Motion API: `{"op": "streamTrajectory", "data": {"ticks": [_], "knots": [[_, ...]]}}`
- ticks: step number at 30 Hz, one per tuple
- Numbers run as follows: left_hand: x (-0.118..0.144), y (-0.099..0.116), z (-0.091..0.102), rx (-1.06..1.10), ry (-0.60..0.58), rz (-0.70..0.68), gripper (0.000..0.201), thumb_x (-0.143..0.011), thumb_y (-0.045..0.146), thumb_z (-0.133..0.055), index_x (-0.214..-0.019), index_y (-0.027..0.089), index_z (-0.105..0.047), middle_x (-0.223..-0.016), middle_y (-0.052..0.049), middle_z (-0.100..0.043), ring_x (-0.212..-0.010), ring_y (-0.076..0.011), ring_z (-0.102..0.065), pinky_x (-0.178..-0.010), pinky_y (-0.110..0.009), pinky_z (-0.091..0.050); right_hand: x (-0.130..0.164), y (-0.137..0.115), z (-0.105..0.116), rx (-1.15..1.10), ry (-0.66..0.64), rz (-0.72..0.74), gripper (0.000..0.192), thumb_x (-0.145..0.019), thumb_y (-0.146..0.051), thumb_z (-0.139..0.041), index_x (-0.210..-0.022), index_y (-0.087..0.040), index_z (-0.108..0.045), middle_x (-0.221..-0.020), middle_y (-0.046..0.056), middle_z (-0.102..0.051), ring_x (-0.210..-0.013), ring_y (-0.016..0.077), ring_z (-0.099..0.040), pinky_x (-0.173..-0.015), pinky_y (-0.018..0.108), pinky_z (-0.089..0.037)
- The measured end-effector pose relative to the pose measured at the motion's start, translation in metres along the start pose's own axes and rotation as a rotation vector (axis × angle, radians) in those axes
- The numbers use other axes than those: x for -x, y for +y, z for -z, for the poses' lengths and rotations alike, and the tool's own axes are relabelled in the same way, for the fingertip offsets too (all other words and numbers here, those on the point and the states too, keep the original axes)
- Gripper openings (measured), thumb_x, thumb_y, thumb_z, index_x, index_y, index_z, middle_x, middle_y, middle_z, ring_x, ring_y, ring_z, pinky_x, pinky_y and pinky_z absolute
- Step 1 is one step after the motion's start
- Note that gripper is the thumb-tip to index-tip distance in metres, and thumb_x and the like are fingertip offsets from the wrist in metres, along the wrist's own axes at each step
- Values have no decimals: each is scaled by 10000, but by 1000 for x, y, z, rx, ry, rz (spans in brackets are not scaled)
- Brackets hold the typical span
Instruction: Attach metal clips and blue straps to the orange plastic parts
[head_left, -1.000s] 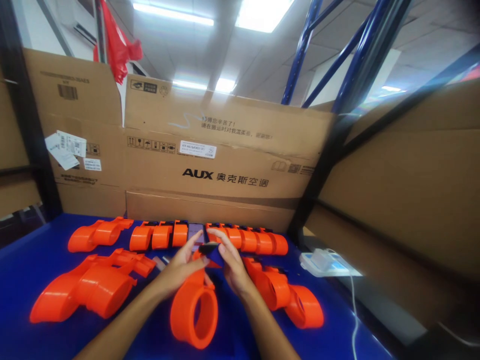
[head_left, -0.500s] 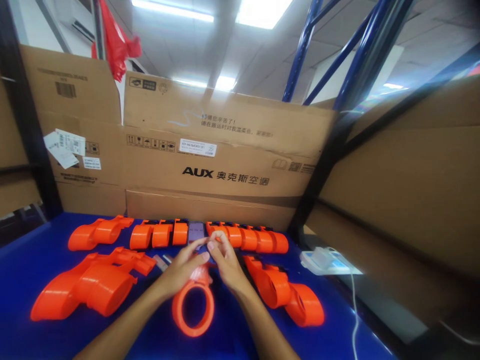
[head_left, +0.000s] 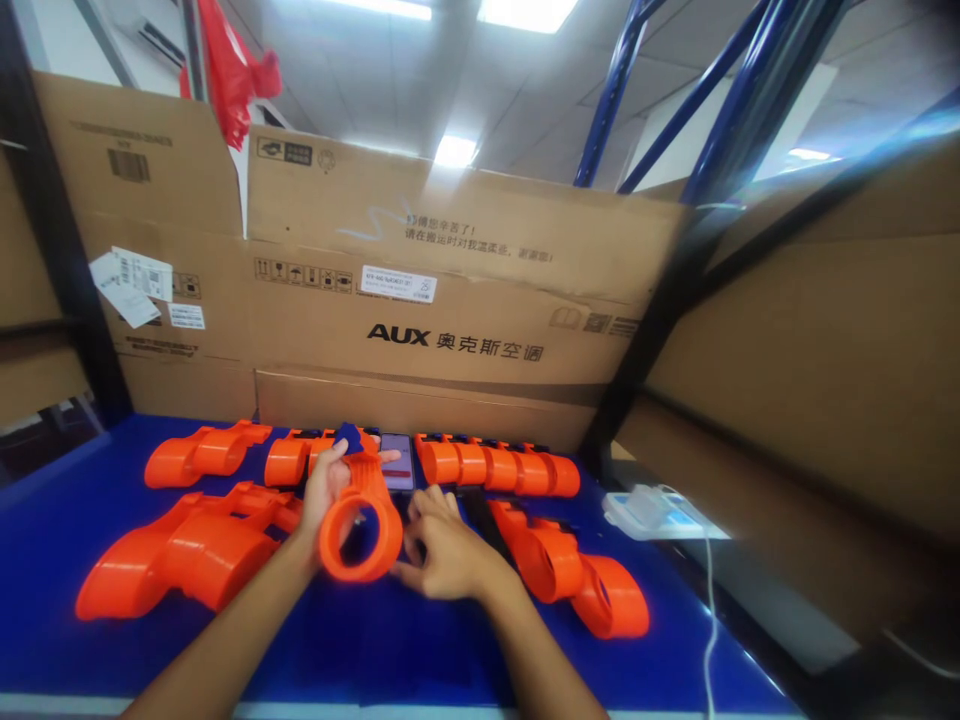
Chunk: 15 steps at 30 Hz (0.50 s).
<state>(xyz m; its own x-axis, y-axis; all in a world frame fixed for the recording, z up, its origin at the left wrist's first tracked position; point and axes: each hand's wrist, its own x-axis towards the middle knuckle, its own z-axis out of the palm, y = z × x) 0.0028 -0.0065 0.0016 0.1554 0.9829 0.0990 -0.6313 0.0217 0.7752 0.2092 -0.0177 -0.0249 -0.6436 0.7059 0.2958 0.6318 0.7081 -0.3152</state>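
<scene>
1. The left hand [head_left: 324,487] grips an orange ring part [head_left: 360,520] lifted off the blue table [head_left: 45,530] — just before the phone [head_left: 396,460];
2. The right hand [head_left: 442,548], fingers curled — whether holding anything cannot be told — sits just right of the ring.

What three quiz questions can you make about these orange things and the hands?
1. Which hand holds the orange ring part?
2. True or false: the phone lies between the two back rows of orange parts.
3. What colour is the table: A green, B blue, C white?

Key
1. The left hand grips it, lifted off the table; the right hand is curled just beside the ring.
2. True.
3. B.
</scene>
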Motion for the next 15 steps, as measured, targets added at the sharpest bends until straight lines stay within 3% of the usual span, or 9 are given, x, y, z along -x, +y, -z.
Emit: {"op": "streamTrajectory", "data": {"ticks": [3, 7, 11, 15], "knots": [[0, -4, 1, 24, -7, 3, 622, -801, 549, -563, -1221, 94, -619, -889, -131, -760, -526, -174, -621, -509, -287, -475, -1, -1, -6, 32, -43, 3, 217, -686, -250, -791, -598, -188, -602, -900, 29, -515, -898, 216, -445, -862, 391, -380], [-2, -13, 1, 25, -55, 26, 565, -811, 501, -598, -1218, 110, -626, -875, -127, -762, -682, -236, -697, -594, -311, -525, -4, 3, -11, 5, 7, -6, 182, -710, -275, -778, -649, -191, -628, -905, 33, -532, -892, 214, -457, -812, 350, -388], [3, -22, -4, 42, -111, 39, 533, -823, 469, -605, -1222, 116, -630, -922, -130, -761, -837, -280, -721, -739, -365, -556, -8, 7, -11, -35, 180, -77, 149, -770, -212, -715, -664, -195, -611, -867, 34, -570, -864, 209, -489, -759, 329, -380], [8, -27, -10, 58, -177, 37, 504, -810, 408, -642, -1223, 119, -634, -1006, -136, -751, -939, -299, -712, -855, -405, -541, -13, 15, -5, -45, 479, -175, 143, -788, -147, -639, -670, -201, -580, -797, 26, -590, -834, 214, -517, -757, 335, -384]]}}
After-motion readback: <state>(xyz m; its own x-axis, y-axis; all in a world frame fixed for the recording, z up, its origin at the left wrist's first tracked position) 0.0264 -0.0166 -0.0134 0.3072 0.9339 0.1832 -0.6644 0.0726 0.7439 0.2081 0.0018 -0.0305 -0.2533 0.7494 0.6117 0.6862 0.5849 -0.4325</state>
